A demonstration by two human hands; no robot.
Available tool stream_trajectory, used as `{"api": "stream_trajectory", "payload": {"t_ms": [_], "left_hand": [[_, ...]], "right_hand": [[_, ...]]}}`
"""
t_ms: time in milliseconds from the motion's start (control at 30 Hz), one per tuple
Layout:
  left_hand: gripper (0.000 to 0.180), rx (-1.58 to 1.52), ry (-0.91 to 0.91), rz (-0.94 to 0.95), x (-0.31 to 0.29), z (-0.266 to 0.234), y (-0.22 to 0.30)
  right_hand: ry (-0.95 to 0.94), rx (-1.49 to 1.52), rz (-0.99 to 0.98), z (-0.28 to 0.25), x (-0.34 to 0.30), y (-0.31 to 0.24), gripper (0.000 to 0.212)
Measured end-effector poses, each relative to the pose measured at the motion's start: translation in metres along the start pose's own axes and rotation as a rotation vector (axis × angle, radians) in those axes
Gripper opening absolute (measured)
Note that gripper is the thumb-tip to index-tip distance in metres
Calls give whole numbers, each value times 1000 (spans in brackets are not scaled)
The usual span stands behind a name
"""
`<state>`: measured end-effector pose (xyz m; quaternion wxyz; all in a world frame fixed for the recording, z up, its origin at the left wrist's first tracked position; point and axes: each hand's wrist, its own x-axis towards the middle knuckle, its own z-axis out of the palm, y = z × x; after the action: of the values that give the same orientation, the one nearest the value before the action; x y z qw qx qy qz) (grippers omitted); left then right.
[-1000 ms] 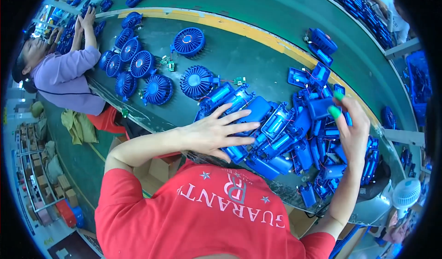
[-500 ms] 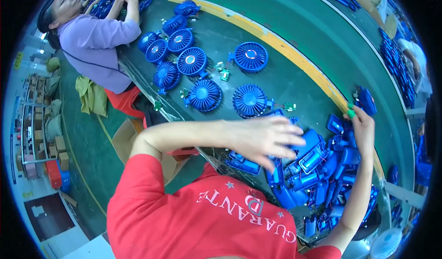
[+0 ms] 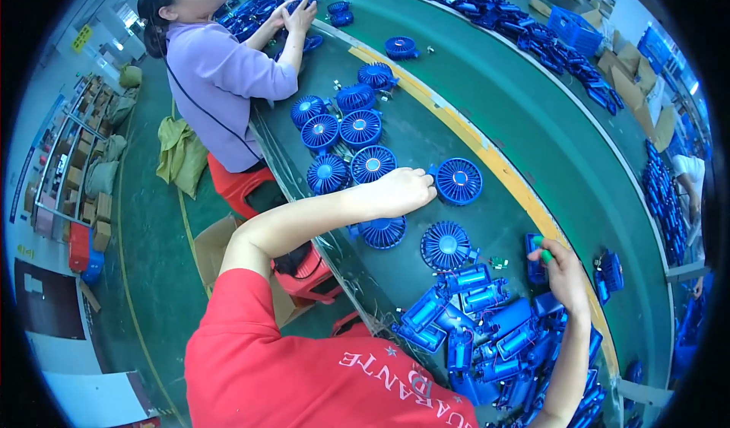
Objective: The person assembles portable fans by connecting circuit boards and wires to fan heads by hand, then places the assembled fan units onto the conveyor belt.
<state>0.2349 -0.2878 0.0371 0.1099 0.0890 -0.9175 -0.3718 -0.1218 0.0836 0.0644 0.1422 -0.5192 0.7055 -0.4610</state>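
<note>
My left hand is closed, with its fingertips at the neck of a round blue fan head lying on the green work surface. What it pinches is hidden under the fingers. My right hand wears green covers on two fingertips and grips an oblong blue plastic casing by its edge. Below it lies a heap of blue casings, some holding cylindrical cells. Another fan head rests between the hands, with a small green circuit board beside it.
Several more fan heads lie to the far left. A co-worker in a lilac top sits there. Beyond the yellow strip runs a green belt, with a fan unit near the right. Red stools stand beside the bench.
My left hand has moved from over the casings, away to the fan head, and its spread fingers have closed. My right hand now has a blue casing in it. The view has shifted.
</note>
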Motion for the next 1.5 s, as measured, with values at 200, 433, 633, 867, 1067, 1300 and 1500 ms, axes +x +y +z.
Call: {"api": "stream_trajectory", "payload": {"t_ms": [200,433,633,867,1067,1300,1500], "left_hand": [[30,-626,28,-144,14,-7,11],[39,-954,84,-108,39,1,89],[42,-1020,70,-53,20,18,147],[40,-1015,110,-35,0,26,183],[29,-1022,76,-43,7,56,194],[29,-1072,-31,-67,7,68,203],[28,-1132,-107,-63,8,74,205]], "right_hand": [[28,210,55,-16,-5,-28,23],[21,464,133,24,-7,-101,26],[25,702,202,39,-21,-154,27],[-2,198,341,22,-44,-103,19],[53,583,276,22,-55,-113,24],[-83,537,291,23,-67,-137,28],[-156,525,268,16,-71,-139,24]]}}
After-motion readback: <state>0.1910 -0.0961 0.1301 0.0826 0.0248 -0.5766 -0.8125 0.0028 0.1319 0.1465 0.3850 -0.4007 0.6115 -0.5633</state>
